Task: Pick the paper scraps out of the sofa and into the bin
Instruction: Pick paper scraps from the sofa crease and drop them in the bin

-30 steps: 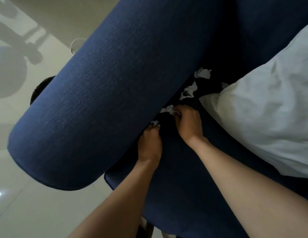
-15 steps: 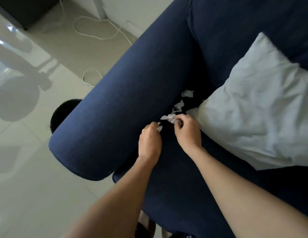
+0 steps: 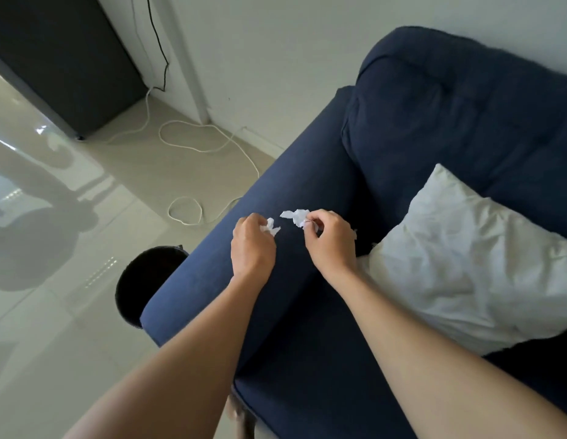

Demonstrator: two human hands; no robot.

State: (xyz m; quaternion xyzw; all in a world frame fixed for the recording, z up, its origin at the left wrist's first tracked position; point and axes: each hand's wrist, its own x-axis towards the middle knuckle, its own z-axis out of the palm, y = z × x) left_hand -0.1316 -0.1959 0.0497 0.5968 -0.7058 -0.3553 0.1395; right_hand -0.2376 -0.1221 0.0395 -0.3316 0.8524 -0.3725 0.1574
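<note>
My left hand pinches a small white paper scrap above the dark blue sofa's armrest. My right hand holds a larger crumpled white paper scrap between thumb and fingers, just right of the left hand. Both hands hover over the armrest, apart from each other. A black round bin stands on the floor left of the armrest, partly hidden behind it. The gap between armrest and seat is hidden by my right hand and the pillow.
A white pillow lies on the sofa seat at the right. A white cable loops over the glossy tiled floor. A dark cabinet stands at the back left against the wall.
Both hands have lifted out of the gap beside the armrest, each carrying a paper scrap, and now hover above the armrest. The view has pulled back and up.
</note>
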